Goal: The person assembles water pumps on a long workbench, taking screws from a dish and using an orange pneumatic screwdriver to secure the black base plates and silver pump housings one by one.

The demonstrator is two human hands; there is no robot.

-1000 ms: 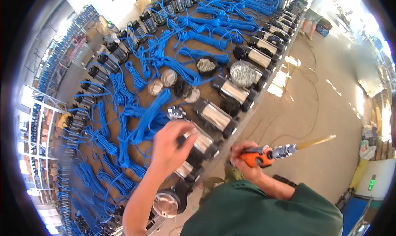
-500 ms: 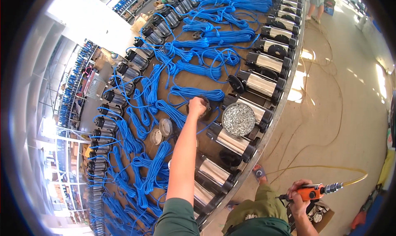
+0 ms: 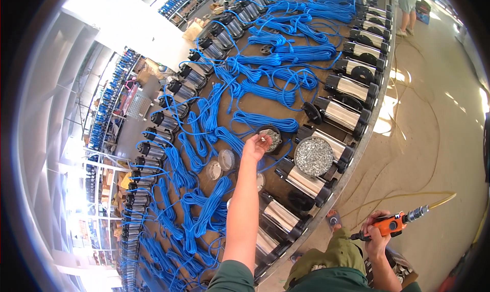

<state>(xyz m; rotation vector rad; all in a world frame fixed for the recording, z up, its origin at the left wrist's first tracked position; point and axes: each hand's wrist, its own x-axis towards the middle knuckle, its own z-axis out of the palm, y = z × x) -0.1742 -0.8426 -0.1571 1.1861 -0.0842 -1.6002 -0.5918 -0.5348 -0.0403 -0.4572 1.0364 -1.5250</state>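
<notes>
Hands apart: left hand [image 3: 256,147], curled, at dark bowl [image 3: 279,142] on table [image 3: 247,105], whether pinching anything unclear; right hand [image 3: 375,233] grips orange power tool [image 3: 390,225] off table, hose [image 3: 442,201] trailing outward, presumably keeping left hand's reach unobstructed.

Left hand [image 3: 256,147] at a dark bowl [image 3: 280,142] of small bits, right hand [image 3: 375,232] around an orange tool [image 3: 390,224], round dish [image 3: 296,158] of silver bits over shiny tubes [image 3: 303,180], blue cord bundles [image 3: 268,92] nearby
</notes>
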